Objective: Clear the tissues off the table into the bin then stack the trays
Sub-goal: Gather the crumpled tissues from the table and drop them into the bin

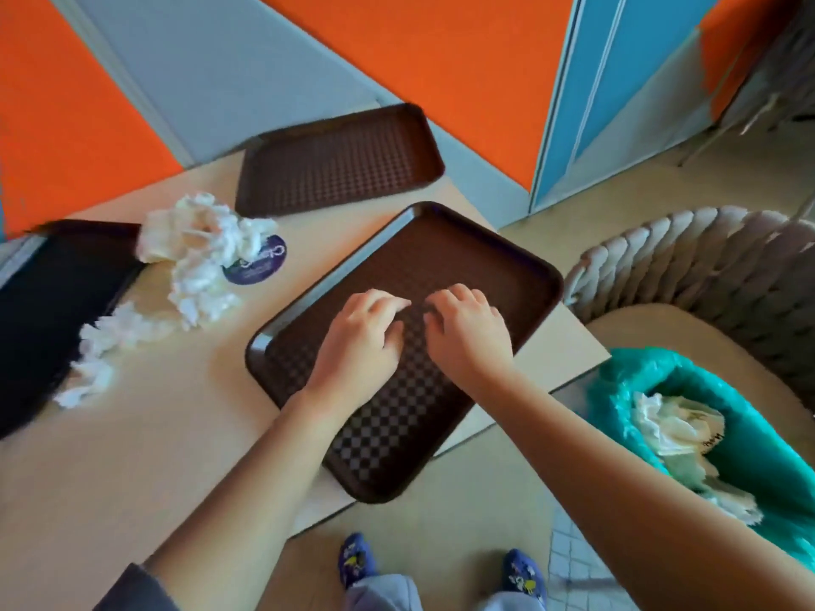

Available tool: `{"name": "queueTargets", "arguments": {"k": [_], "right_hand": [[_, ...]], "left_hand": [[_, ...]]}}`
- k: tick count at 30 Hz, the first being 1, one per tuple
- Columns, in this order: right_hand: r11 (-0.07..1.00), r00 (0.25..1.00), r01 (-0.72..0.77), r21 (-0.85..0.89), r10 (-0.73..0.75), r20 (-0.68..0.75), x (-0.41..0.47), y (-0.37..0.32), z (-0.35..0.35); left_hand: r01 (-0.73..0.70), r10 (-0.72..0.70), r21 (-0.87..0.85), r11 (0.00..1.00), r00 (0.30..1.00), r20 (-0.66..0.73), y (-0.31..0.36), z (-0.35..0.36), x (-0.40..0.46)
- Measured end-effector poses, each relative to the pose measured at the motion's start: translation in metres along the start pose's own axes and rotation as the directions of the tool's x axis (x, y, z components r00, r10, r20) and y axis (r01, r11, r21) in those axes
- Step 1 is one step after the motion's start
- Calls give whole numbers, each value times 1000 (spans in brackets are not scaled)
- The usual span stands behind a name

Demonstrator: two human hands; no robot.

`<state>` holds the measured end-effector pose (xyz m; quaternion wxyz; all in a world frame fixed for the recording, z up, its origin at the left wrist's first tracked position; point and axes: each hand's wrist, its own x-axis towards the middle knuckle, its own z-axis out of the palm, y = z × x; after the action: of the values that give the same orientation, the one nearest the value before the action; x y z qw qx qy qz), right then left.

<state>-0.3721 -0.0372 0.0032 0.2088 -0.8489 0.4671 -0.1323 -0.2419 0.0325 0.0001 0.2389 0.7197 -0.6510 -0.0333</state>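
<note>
Crumpled white tissues [200,253] lie in a loose heap on the left part of the light wooden table [145,434], and a smaller trail of tissue [103,350] runs from the heap toward the near left. Part of the heap covers a round blue-purple sticker [260,264] on the tabletop. More crumpled tissue [674,427] already sits inside the bin [745,438], which is lined with a teal bag and stands on the floor at the right, just beside the table's right edge.

Three trays are on the table, none stacked. The nearest brown tray [463,275] lies at an angle at the table's right side, its near corner hanging over the table edge. A second brown tray [339,163] lies farther back, apart from the first. A black tray [48,302] lies at the far left edge of the view, touching the tissue heap.

Both hands are over the middle of the nearest brown tray, close together. The left hand [359,341] and the right hand [467,335] have their fingers curled downward onto the tray's checkered surface; blur hides whether they pinch anything, so I cannot tell if they hold something.

Behind the bin stands a woven grey chair [688,266]. Beyond the table are orange and grey wall panels and a blue cabinet [617,103]. At the near edge two blue patterned slippers [357,560] show on the floor
</note>
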Motion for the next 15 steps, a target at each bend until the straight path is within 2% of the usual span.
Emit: {"name": "queueTargets", "arguments": {"k": [5,10,13,15], "right_hand": [[994,994,100,36,-102,37,30,-94,38],[989,985,140,53,-144,96,54,-178,81],[985,972,164,58,-172,160,64,-217,106],[982,963,181,58,-189,191,72,-237,123]], "left_hand": [[152,-151,15,988,987,-50,-87,-58,-27],[262,-259,51,964,964,-64,-175,-104,-55],[312,-307,118,943,950,-58,-222,-120,-78],[395,-394,171,903,918,-40,-250,-127,-90]]}}
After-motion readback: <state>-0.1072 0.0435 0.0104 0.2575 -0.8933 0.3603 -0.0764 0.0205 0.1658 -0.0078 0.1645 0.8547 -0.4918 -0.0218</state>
